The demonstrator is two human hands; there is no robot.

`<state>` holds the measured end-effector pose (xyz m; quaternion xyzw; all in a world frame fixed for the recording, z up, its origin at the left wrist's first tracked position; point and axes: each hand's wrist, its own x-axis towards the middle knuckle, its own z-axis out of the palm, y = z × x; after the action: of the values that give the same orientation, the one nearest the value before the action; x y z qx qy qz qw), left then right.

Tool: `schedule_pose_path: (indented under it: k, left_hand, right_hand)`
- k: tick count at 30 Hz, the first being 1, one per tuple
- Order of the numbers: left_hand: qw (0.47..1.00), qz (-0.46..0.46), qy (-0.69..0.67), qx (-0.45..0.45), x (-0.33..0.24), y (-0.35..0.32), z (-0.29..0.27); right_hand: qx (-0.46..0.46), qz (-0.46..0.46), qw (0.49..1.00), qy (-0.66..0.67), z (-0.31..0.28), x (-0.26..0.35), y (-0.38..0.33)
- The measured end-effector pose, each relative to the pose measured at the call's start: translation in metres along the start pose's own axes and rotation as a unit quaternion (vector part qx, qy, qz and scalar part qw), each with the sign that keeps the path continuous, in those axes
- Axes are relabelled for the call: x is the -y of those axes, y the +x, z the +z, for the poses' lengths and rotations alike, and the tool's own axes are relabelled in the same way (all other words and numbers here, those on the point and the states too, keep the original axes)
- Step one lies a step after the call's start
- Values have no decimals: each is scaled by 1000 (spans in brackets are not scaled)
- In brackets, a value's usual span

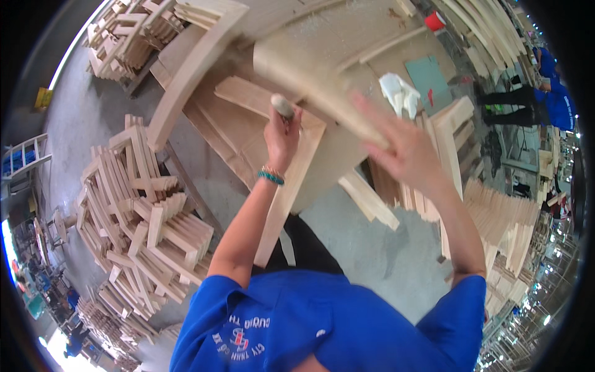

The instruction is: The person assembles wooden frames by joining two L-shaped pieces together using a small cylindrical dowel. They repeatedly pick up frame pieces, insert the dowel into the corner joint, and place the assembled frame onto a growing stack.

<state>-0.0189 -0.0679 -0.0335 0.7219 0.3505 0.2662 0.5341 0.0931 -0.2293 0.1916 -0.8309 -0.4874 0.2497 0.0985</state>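
My left hand is closed around a stubby tool with a pale, rounded end; the rest of it is hidden by my fingers. Below that hand lies an angled wooden frame piece, two boards meeting at a corner, on the work table. My right hand, smeared by motion, grips the near end of a wide, pale wooden piece. That piece is blurred too and slants away to the far left, above the table.
Stacks of angled wooden parts stand at left and right. A curved board juts past the table's left side. White gloves, a green sheet and a red cup lie beyond. Another person stands far right.
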Motion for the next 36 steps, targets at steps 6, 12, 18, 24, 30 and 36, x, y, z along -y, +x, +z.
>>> schedule_pose_path:
  k: [6,12,18,24,30,36]
  left_hand:
    - [895,-118,-385,-191,30,11,-26]
    - [955,-131,-250,-95,28,-35,-71]
    - [928,-91,311,183,14,-131,-82]
    - [866,-139,362,316,21,-148,-94]
    - [868,-73,346,348,-34,-140,-137]
    - [891,47,332,307,-87,-124,-182]
  right_hand:
    - [-250,-71,925,276,6,-5,-21]
    - [-289,115,871,381,116,-21,-52]
    - [-279,323,701,572,217,-17,-77]
    - [-295,312,674,601,241,-20,-56]
    - [-324,268,688,591,245,-25,-35]
    - [-253,268,675,639,226,-2,-27]
